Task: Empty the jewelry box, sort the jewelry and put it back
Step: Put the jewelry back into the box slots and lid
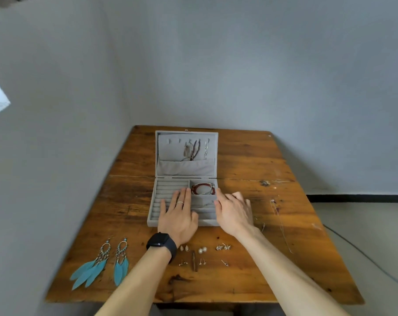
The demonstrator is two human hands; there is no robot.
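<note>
A grey velvet jewelry box (153,201) lies open in the middle of the wooden table (250,160). Necklaces (194,148) hang inside its lid. A red beaded bracelet (203,188) rests in the back right compartment. My left hand (178,215), with a ring and a black watch, lies flat over the ring rolls, fingers apart. My right hand (233,213) hovers at the box's right front part, fingers slightly curled; whether it holds anything I cannot tell. Two turquoise feather earrings (102,263) lie at the front left. Small stud earrings (202,250) lie in rows in front of the box.
A thin chain necklace (281,224) stretches over the table's right side. A brown stick-like piece (194,261) lies among the studs. Grey walls close in behind and to the left. A black cable (364,254) runs over the floor at the right.
</note>
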